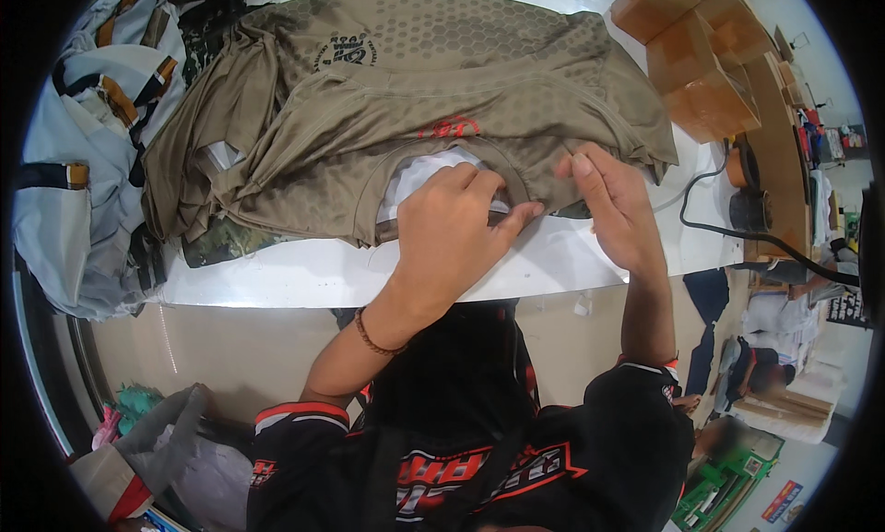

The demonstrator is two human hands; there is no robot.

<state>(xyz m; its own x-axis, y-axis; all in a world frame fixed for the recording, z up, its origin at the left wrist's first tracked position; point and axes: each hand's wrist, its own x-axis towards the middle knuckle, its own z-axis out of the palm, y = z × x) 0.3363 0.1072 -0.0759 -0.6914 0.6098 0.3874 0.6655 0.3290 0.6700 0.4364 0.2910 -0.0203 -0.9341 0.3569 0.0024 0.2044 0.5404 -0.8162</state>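
An olive-brown shirt (369,108) with a honeycomb pattern, a dark chest print and a small red mark lies spread on the white table. My left hand (452,223) is at its neck opening, fingers curled over the inside and thumb pressed on the collar band (516,168). White material (406,177) shows through the opening. To the right of the collar, my right hand (613,205) is closed in a pinch just above the shirt's edge. Whatever sits between its fingertips is too small to make out. Under the shirt's left front edge, camouflage cloth (230,242) sticks out.
Heaped light-blue and dark garments (69,218) lie at the left. Cardboard boxes (701,71) stand at the back right, beside tape rolls (751,209) and a black cable (784,242). A grey plastic bag (175,440) sits low at the left. Another person (728,440) appears at lower right.
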